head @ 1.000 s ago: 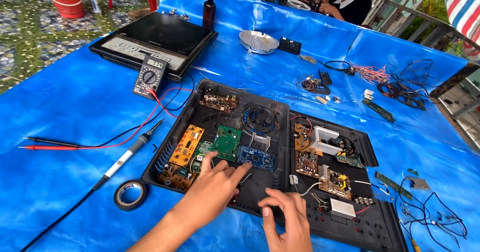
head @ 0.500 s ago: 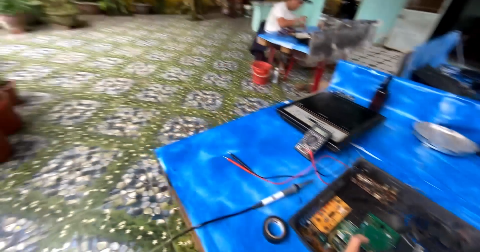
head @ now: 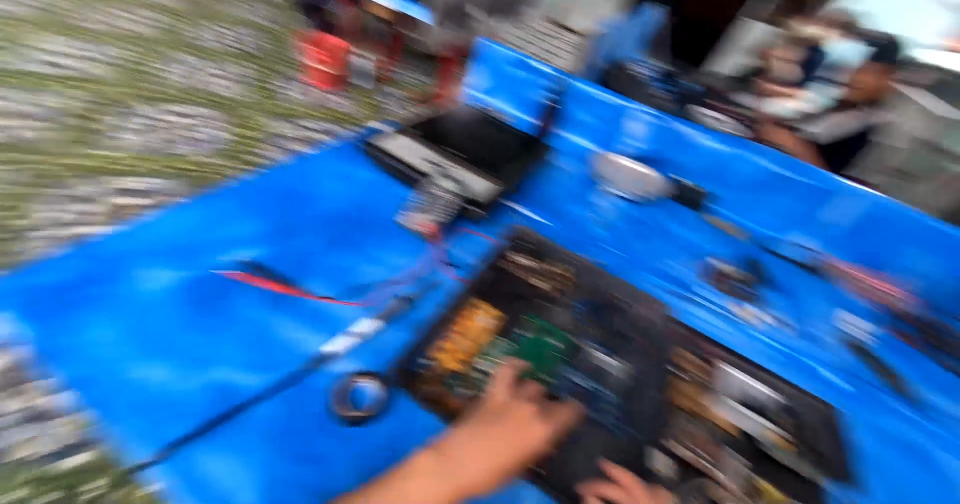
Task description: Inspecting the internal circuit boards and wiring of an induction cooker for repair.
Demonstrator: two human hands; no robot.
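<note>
The left hand is being rested on the open black chassis, its fingers spread loosely over the green circuit board; through the blur, a grip on anything cannot be told. The right hand is being cut off by the lower edge, fingers half curled against the chassis, grip unclear. The chassis is being carried near the front edge of the blue-covered table, with a tape roll just beside its left corner.

A tape roll lies near a red probe; a multimeter beyond.
</note>
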